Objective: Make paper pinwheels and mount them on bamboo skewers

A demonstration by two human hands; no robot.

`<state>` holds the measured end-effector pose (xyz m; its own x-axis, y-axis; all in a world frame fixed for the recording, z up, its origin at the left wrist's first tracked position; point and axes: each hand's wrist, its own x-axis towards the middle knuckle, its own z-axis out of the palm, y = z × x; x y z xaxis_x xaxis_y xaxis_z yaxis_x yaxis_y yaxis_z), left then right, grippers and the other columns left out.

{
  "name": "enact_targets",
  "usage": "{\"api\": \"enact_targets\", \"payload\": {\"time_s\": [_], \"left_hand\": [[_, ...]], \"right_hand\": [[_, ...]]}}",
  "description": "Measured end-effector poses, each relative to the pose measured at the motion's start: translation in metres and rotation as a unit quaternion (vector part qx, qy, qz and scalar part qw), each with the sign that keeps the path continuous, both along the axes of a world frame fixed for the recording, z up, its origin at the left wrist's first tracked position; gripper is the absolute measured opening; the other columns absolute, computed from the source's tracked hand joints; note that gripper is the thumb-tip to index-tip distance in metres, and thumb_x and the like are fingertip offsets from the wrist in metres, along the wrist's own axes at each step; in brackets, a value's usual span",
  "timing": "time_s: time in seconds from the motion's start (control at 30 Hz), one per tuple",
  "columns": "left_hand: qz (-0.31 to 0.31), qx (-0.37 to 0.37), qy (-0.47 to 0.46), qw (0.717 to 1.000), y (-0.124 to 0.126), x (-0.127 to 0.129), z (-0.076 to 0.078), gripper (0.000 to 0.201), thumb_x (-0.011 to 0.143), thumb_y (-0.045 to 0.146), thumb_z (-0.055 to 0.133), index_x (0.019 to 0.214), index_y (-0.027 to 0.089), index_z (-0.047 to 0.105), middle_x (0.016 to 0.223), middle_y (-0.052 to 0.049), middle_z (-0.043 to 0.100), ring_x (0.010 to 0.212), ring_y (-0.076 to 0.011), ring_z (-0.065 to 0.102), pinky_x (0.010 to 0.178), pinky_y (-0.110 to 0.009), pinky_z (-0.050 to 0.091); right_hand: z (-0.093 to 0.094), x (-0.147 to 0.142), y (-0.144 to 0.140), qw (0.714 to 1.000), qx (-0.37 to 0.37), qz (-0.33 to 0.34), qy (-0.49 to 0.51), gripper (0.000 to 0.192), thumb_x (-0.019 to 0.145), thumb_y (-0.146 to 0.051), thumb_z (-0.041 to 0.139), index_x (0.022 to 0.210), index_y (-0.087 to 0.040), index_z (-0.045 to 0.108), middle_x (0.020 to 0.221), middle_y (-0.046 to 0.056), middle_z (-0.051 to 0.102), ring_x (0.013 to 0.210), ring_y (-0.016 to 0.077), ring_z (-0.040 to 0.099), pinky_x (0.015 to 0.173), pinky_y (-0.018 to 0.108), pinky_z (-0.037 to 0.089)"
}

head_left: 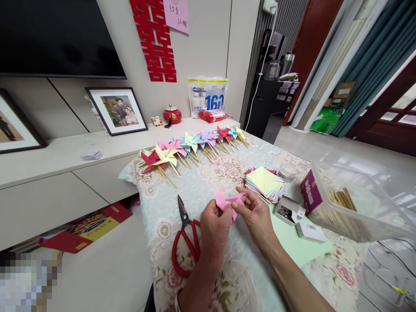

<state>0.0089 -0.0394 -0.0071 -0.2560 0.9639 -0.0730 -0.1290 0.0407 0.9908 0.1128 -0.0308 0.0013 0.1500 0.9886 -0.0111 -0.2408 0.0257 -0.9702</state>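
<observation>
My left hand point(215, 223) and my right hand point(256, 212) together hold a folded piece of pink paper point(227, 202) above a table with a flowered cloth point(224, 173). The fingertips of both hands pinch its corners. Red-handled scissors point(186, 240) lie shut on the cloth just left of my left hand. A stack of coloured paper squares point(264, 184) sits right behind my right hand. A row of finished paper pinwheels on wooden sticks point(191, 147) lies along the far side of the table.
A small open box of pins point(286, 211), a round clear pot point(287, 171) and a clear plastic tub of wooden sticks point(344, 203) stand to the right. A low white cabinet point(58, 173) with framed photos runs along the wall at left.
</observation>
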Motion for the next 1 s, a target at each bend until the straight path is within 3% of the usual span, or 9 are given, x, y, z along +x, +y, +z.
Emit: {"api": "enact_targets", "payload": {"time_s": [0.23, 0.5, 0.63, 0.77, 0.83, 0.9, 0.93, 1.0], "left_hand": [[-0.047, 0.011, -0.052, 0.997, 0.0, 0.0, -0.006, 0.011, 0.074, 0.024, 0.066, 0.081, 0.016, 0.068, 0.06, 0.003, 0.062, 0.062, -0.0161, 0.06, 0.06, -0.024, 0.046], [-0.116, -0.002, -0.189, 0.975, 0.003, 0.001, -0.003, 0.033, 0.068, 0.034, 0.081, 0.091, 0.013, 0.073, 0.081, -0.006, 0.076, 0.074, -0.0182, 0.068, 0.074, -0.028, 0.052], [-0.099, -0.032, -0.189, 0.976, 0.006, -0.002, -0.003, 0.041, 0.058, 0.036, 0.086, 0.089, 0.012, 0.075, 0.076, -0.006, 0.076, 0.072, -0.0192, 0.068, 0.07, -0.027, 0.052], [-0.066, -0.034, -0.194, 0.978, 0.005, -0.004, -0.005, 0.038, 0.057, 0.033, 0.083, 0.088, 0.012, 0.074, 0.071, -0.004, 0.074, 0.066, -0.0179, 0.066, 0.066, -0.027, 0.05], [-0.053, -0.025, -0.202, 0.978, 0.004, -0.005, -0.004, 0.037, 0.058, 0.031, 0.081, 0.089, 0.012, 0.073, 0.072, -0.003, 0.074, 0.064, -0.0168, 0.064, 0.065, -0.027, 0.049], [-0.033, -0.021, -0.218, 0.975, 0.004, -0.006, -0.001, 0.037, 0.058, 0.03, 0.08, 0.09, 0.012, 0.072, 0.074, -0.003, 0.074, 0.063, -0.016, 0.064, 0.065, -0.027, 0.049], [-0.022, -0.023, -0.23, 0.973, 0.004, -0.006, 0.001, 0.037, 0.058, 0.029, 0.08, 0.09, 0.012, 0.072, 0.074, -0.003, 0.075, 0.064, -0.0159, 0.064, 0.066, -0.027, 0.049], [-0.007, -0.028, -0.253, 0.967, 0.003, -0.008, 0.005, 0.039, 0.058, 0.027, 0.08, 0.092, 0.013, 0.071, 0.075, -0.002, 0.075, 0.065, -0.0161, 0.065, 0.067, -0.027, 0.049]], "right_hand": [[0.001, 0.002, 0.001, 1.0, 0.003, 0.005, -0.006, 0.05, 0.062, -0.03, 0.083, 0.107, -0.018, 0.066, 0.08, 0.0, 0.071, 0.076, 0.0188, 0.064, 0.073, 0.031, 0.048], [0.003, 0.013, 0.004, 0.997, -0.035, 0.034, 0.052, 0.054, 0.055, -0.031, 0.089, 0.103, -0.018, 0.066, 0.08, 0.002, 0.074, 0.07, 0.019, 0.067, 0.071, 0.032, 0.05], [0.007, 0.016, 0.001, 0.995, -0.04, 0.064, 0.066, 0.055, 0.056, -0.033, 0.091, 0.103, -0.018, 0.069, 0.077, 0.002, 0.074, 0.067, 0.0171, 0.065, 0.07, 0.031, 0.048], [0.011, 0.024, 0.001, 0.996, -0.016, 0.075, 0.037, 0.048, 0.067, -0.048, 0.083, 0.103, -0.018, 0.071, 0.075, 0.002, 0.071, 0.065, 0.0169, 0.062, 0.065, 0.03, 0.045], [0.012, 0.031, 0.002, 0.998, -0.003, 0.058, -0.029, 0.043, 0.073, -0.052, 0.077, 0.098, -0.018, 0.071, 0.077, 0.003, 0.071, 0.064, 0.0174, 0.06, 0.062, 0.03, 0.044], [0.013, 0.037, 0.002, 0.983, 0.014, 0.038, -0.177, 0.031, 0.078, -0.047, 0.071, 0.09, -0.018, 0.069, 0.073, 0.003, 0.069, 0.062, 0.0173, 0.058, 0.059, 0.029, 0.04], [0.013, 0.039, 0.001, 0.961, 0.02, 0.033, -0.273, 0.023, 0.081, -0.04, 0.067, 0.086, -0.018, 0.068, 0.071, 0.003, 0.068, 0.061, 0.0174, 0.057, 0.059, 0.029, 0.039], [0.015, 0.039, -0.001, 0.883, 0.015, 0.035, -0.468, 0.009, 0.084, -0.025, 0.06, 0.083, -0.018, 0.066, 0.071, 0.004, 0.068, 0.065, 0.0191, 0.06, 0.061, 0.029, 0.036]]}}
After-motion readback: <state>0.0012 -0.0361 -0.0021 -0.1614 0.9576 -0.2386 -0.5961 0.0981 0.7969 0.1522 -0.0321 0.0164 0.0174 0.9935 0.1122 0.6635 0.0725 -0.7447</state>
